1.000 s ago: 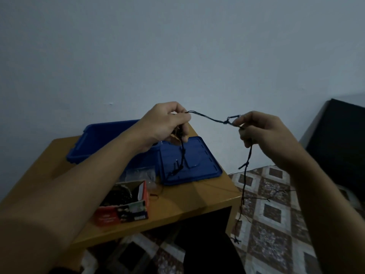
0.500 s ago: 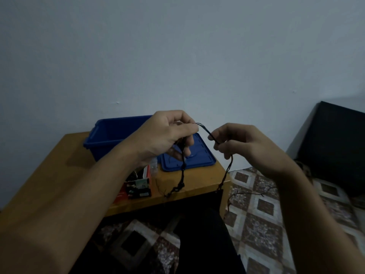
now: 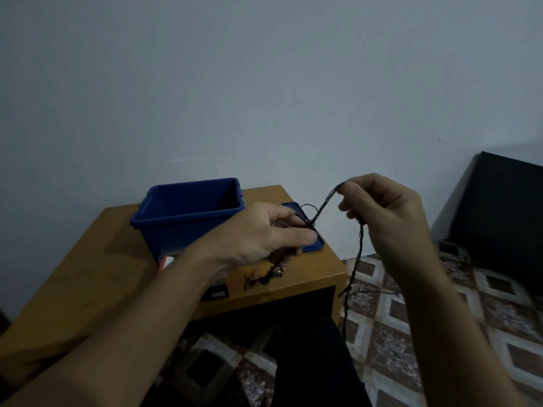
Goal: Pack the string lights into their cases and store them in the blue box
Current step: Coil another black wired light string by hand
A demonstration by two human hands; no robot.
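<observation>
Coiling step, I judge — left hand [image 3: 264, 233] grips the gathered string lights [image 3: 359, 251], right hand [image 3: 382, 212] at its 3 o'clock pinches the strand; next: another wrap.

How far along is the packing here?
Done: the box stands open, lid beside it. In hand: the left hand grips gathered loops of the lights; the right hand pinches the next stretch, the rest trailing to the floor. Left: finish gathering, case them, box them.

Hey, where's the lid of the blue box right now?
Head view, centre: the lid lies flat on the table, right of the blue box, partly behind the left hand.
</observation>
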